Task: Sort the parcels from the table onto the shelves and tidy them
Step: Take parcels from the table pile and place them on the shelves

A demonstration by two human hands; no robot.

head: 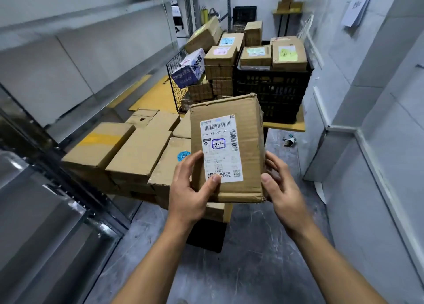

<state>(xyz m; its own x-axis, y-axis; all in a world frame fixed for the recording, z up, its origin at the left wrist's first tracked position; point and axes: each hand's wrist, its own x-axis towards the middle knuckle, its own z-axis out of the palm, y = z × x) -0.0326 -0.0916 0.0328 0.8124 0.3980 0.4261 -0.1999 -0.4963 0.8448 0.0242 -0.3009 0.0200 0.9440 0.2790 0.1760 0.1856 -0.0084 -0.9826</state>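
Left hand point(191, 187) clamped on the near left corner of a box point(229, 147), thumb pressed flat over the bottom of its white label point(221, 148), fingers curled out of sight beneath. Right hand point(278, 184) cupped against the box's right edge, thumb lying along the near right corner, fingers half spread up the side. Held in the air between both hands, label up, far end tilted away, over the floor and in front of a low stack of boxes point(128, 152).

Handwritten mark boxed in blue on the label; could be a number, hard to read. Small print blurred. Underside of the held box hidden, so how far the fingers reach below cannot be told. Support under the stack mostly covered. More boxes farther back in a wire basket point(183, 83) and on a black crate point(273, 90), their labels too small to read. Left shelves point(75, 39) blurred and cut by the frame edge.

Both forearms bare, rising from the bottom edge and converging toward the box, wrists roughly straight, palms turned inward toward each other.
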